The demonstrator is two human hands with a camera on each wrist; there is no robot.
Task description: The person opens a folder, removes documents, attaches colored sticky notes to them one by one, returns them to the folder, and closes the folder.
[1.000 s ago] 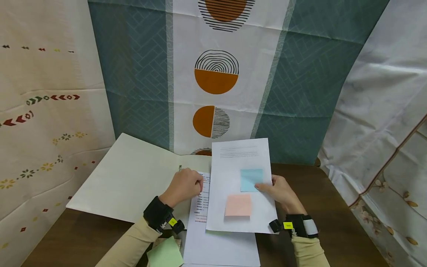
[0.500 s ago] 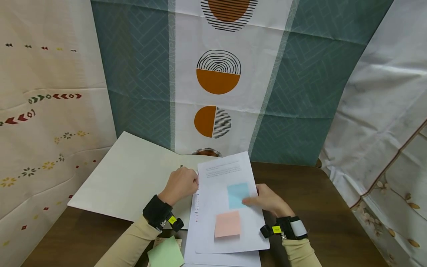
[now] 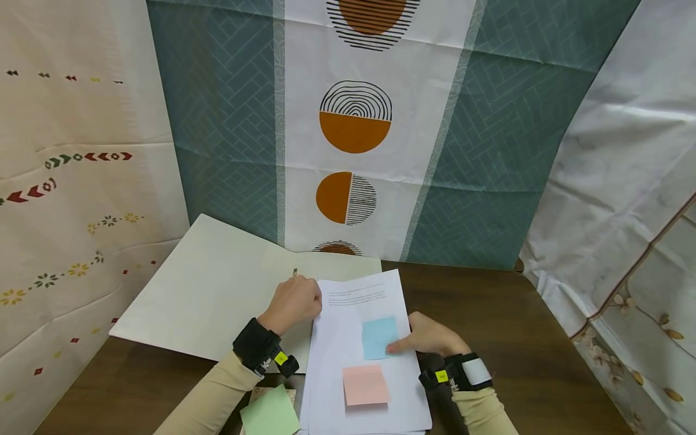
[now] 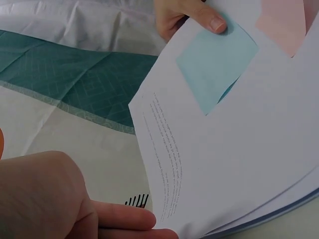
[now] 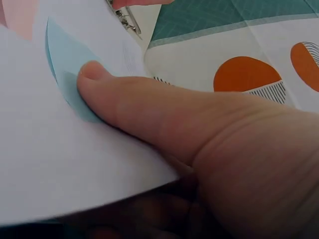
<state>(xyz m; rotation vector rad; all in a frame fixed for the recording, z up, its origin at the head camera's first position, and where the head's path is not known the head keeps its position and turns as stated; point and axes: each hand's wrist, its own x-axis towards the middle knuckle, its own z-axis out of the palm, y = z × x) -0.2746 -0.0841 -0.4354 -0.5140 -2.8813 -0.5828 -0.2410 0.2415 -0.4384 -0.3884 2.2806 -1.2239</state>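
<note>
My right hand (image 3: 435,335) pinches the right edge of a printed white sheet (image 3: 348,338), its thumb on a blue sticky note (image 3: 379,338) and its fingers underneath. A pink sticky note (image 3: 365,385) sits lower on that sheet. The sheet lies over other papers, on the right part of an open white folder (image 3: 217,296). At the sheet's upper left corner is my left hand (image 3: 293,304); in the left wrist view two of its fingers (image 4: 124,215) reach straight to the corner, thumb hidden. A metal binder clip mechanism (image 5: 128,20) shows beside the sheet in the right wrist view.
Green sticky notes (image 3: 272,412) lie near the left forearm at the front of the brown table (image 3: 484,302). A patterned teal and white cloth (image 3: 348,145) hangs behind. Light curtains hang at both sides.
My right hand has brought the sheet with the sticky notes left and down, over the other papers. It now covers the printed page below. The left hand has barely moved.
</note>
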